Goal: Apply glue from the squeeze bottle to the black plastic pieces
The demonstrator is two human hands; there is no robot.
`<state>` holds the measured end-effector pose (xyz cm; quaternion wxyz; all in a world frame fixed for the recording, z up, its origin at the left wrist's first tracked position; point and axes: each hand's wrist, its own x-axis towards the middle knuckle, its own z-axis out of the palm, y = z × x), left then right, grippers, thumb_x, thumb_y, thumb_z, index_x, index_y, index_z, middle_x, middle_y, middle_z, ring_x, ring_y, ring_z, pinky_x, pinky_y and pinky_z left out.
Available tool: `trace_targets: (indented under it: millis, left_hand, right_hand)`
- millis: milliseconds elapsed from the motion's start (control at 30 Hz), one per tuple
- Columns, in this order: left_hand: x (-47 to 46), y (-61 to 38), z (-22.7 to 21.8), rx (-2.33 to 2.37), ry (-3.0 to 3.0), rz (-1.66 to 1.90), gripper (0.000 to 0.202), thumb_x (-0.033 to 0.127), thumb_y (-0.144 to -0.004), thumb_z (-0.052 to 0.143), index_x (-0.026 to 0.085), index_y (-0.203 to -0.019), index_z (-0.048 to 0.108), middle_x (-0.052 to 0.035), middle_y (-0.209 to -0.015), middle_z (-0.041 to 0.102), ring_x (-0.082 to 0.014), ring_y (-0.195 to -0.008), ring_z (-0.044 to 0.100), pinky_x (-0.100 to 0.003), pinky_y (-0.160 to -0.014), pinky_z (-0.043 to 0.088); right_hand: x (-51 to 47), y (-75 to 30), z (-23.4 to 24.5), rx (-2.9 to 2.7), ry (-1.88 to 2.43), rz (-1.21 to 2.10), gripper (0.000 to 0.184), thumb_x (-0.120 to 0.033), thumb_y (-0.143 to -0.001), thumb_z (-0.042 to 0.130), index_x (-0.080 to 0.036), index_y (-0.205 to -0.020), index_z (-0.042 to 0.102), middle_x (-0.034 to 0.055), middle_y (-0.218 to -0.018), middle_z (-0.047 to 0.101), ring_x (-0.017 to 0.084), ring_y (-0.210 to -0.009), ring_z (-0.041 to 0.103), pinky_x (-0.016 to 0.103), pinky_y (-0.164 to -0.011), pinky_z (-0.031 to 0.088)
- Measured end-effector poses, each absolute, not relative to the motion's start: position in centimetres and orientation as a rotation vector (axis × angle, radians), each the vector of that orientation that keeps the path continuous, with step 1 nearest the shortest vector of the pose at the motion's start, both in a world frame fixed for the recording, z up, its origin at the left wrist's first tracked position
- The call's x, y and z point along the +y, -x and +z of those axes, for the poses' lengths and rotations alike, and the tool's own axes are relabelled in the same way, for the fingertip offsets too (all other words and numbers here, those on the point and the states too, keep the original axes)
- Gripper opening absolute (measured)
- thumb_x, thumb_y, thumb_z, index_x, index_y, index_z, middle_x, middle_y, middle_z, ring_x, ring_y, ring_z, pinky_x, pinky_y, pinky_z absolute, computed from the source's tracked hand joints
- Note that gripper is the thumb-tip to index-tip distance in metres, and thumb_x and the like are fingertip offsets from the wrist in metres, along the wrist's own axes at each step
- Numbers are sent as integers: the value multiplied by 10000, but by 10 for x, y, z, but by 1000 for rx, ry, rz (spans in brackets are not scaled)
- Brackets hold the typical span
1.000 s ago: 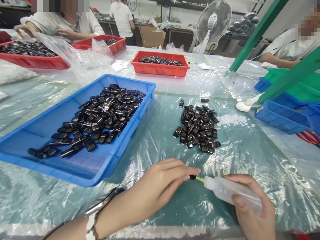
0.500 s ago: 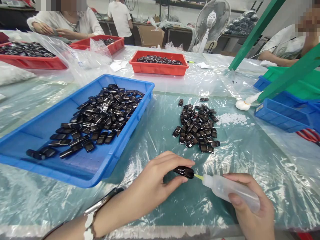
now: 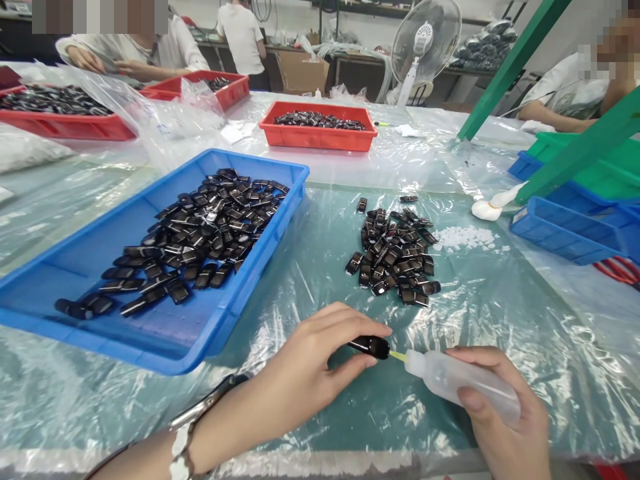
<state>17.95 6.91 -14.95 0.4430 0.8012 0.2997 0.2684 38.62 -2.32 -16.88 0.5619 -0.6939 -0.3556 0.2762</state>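
Between the thumb and fingers of my left hand (image 3: 327, 360) is a small glossy black plastic piece (image 3: 373, 347), its end pointing right. My right hand (image 3: 510, 413) is wrapped round a translucent squeeze bottle (image 3: 465, 383), tilted to the left. The bottle's thin yellow-green tip (image 3: 399, 356) meets the end of the black piece; whether it goes inside I cannot tell. Beyond my hands lies a pile of similar black pieces (image 3: 395, 253) on the plastic-covered table. Small white bits (image 3: 467, 238) are heaped right beside that pile.
A blue tray (image 3: 235, 320) with many black pieces stands at left. Red trays (image 3: 320, 137) of dark pieces sit farther back. Blue bins (image 3: 565, 230), a green post (image 3: 515, 67) and a white-wrapped bundle (image 3: 487, 210) are at right. People sit across the table, near a fan (image 3: 425, 40).
The black piece has turned slightly in my left fingers, showing a smoother side. The bottle and its tip stay nearly in place at the piece's end.
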Motion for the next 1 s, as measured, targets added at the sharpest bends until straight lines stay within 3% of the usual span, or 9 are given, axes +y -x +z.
trace_targets:
  millis: [200,1000]
  left_hand:
    - [68,-179,-148,724,-2017,655,327,138,-983,623,279,-1277,598,1,-1180,686,-170,-1091,602,-292,-901,491]
    - [66,-179,-146,699,-2041,654,336,120,-985,614,267,-1286,584,7,-1199,679,-166,-1112,582,-285,-915,476]
  right_hand:
    - [-24,-387,-168,-824,1635,698,488,-729,-614,797,-284,-791,704,-9,-768,653,123,-550,530,216,-470,397]
    - [-24,-393,-172,-895,1595,711,454,-711,-665,778,-291,-816,695,4,-788,647,170,-640,554,257,-524,399]
